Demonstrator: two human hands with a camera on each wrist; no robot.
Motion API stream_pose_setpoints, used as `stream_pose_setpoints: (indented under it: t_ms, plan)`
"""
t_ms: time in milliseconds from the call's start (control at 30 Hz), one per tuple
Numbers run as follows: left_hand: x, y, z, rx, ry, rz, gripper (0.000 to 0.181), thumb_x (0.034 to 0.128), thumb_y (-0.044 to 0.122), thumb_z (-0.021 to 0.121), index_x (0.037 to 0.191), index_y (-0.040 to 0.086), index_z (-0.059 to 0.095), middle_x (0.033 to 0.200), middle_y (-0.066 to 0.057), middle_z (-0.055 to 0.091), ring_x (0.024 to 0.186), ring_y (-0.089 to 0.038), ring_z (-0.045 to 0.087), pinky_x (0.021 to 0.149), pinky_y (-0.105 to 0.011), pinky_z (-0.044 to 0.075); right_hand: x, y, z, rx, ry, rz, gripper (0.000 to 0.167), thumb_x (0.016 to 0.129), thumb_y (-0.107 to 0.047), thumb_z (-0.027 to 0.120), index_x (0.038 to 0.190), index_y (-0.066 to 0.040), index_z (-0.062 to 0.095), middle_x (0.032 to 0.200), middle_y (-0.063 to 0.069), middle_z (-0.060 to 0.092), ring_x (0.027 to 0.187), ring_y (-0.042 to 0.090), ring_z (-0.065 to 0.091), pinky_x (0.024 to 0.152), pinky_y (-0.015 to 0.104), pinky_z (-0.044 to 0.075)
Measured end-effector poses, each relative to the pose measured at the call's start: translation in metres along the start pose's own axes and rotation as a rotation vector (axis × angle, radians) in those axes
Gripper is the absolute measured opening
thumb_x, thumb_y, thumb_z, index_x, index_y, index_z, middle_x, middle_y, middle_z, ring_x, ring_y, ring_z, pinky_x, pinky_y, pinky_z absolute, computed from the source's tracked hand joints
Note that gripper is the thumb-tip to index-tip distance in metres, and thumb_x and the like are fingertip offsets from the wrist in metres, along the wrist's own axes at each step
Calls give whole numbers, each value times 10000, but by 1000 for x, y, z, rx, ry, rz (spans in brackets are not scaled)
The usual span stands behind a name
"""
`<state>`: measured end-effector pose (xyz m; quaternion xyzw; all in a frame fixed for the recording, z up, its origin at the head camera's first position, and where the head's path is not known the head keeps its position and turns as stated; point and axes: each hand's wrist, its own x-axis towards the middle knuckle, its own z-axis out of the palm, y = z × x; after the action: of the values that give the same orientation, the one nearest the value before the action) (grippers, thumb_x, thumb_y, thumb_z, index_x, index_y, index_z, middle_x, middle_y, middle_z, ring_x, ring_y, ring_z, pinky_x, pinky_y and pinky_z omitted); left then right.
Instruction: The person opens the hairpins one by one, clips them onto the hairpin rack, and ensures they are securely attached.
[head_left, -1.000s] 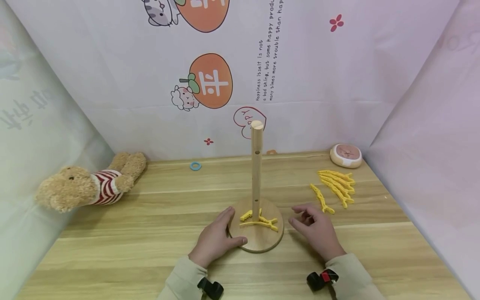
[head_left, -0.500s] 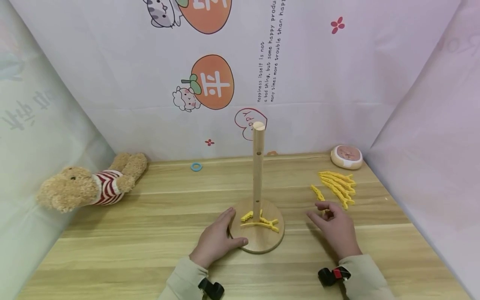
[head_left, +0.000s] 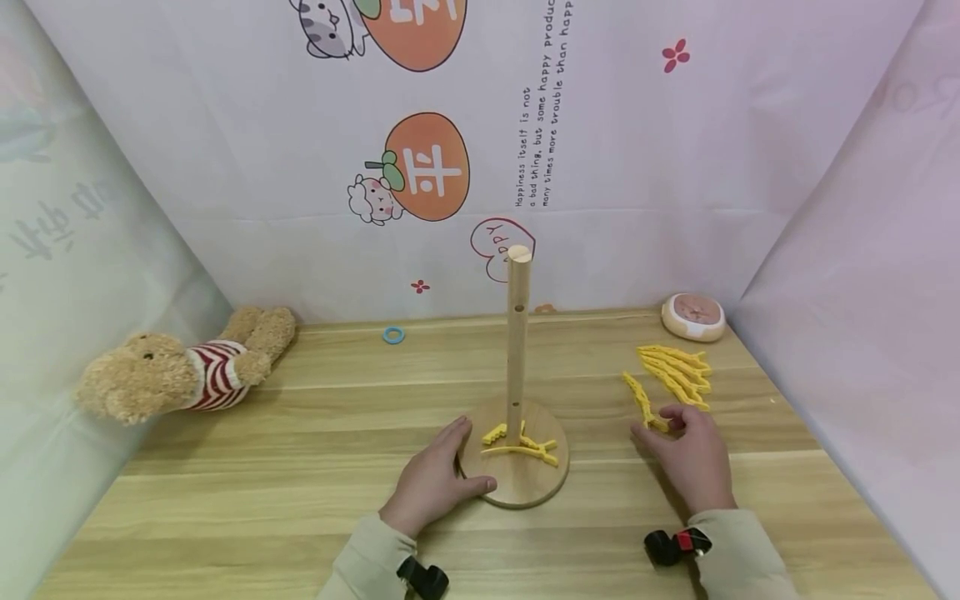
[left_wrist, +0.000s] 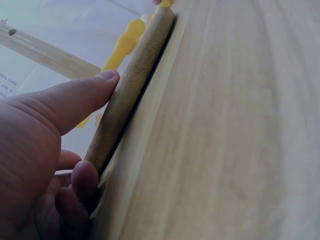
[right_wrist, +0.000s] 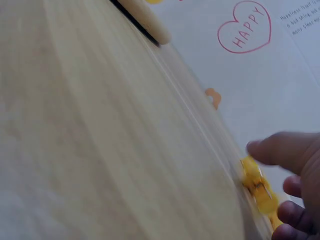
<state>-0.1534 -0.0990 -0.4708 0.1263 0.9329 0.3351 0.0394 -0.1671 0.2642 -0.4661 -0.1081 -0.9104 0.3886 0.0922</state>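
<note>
My left hand holds the rim of a wooden stand's round base, thumb on top and fingers along the left edge. An upright post with drilled holes rises from this base. Yellow branch-shaped pieces lie on it around the foot of the post. On the table to the right, my right hand is at the forked end of a single yellow branch piece. In the right wrist view its thumb is just above that piece, fingers bent beside it, with no firm pinch visible.
Several more yellow branches lie fanned out at the right, behind my right hand. A round-cornered white and pink device sits in the back right corner. A blue ring lies near the back edge, and a teddy bear at the left.
My right hand has moved right, from beside the base to the forked end of the single yellow branch. The left hand stays on the base.
</note>
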Motion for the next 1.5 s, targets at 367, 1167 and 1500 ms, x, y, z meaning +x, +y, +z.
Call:
stream_pose_setpoints:
  t_ms: [367, 1167, 1500]
  plan:
    - [1, 1, -1, -5, 7, -3, 971, 783, 529, 816, 1522, 43, 416, 1596, -110, 365, 1425, -359, 394, 1125, -560, 354, 11, 8, -7, -93, -11, 7, 654, 871, -434, 753, 1286, 47, 597, 1145, 241, 575, 1017, 377, 555, 810, 533, 466]
    - [-1, -1, 0, -8, 7, 2, 976, 781, 538, 813, 1519, 38, 418, 1593, -116, 368, 1425, -363, 392, 1121, -564, 359, 13, 16, -14, -167, -102, -55, 593, 861, -465, 761, 1211, 4, 671, 1105, 196, 661, 976, 348, 615, 775, 494, 483]
    - [0, 1, 0, -6, 7, 12, 964, 786, 526, 814, 1518, 37, 421, 1589, -115, 375, 1418, -361, 405, 1119, -554, 366, 7, 9, -3, 118, -38, -123, 442, 893, -331, 778, 1219, -49, 680, 1074, 124, 703, 788, 93, 559, 623, 226, 463]
